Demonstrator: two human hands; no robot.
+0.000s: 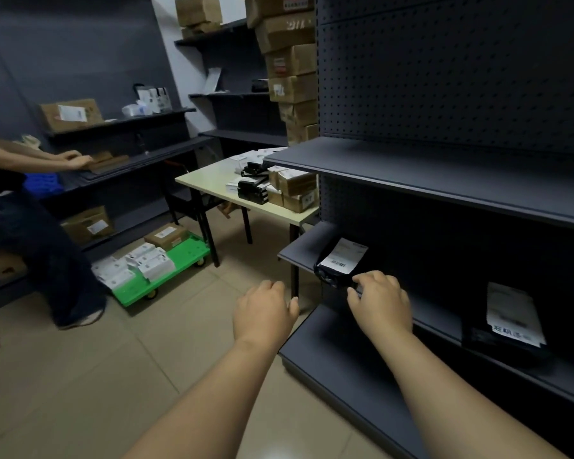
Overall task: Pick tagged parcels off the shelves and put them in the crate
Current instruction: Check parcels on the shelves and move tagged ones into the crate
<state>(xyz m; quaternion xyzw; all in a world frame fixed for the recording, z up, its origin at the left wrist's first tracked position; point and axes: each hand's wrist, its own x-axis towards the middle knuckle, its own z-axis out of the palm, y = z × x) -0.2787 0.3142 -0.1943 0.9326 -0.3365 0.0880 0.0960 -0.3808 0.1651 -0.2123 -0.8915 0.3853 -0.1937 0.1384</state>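
Right now the right hand (380, 304) pinches the near edge of a black parcel (337, 266) with a white barcode label, lying at the left end of the middle shelf (300, 250). Beside it, the left hand (264, 313) hovers empty, fingers loosely curled. 1 more labelled black parcel (507, 321) lies farther right.

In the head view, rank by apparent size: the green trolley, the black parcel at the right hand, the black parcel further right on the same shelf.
1. green trolley, largest.
2. right-hand black parcel.
3. black parcel at the right hand.
The two parcels may be alike; the right one sits nearer the camera.
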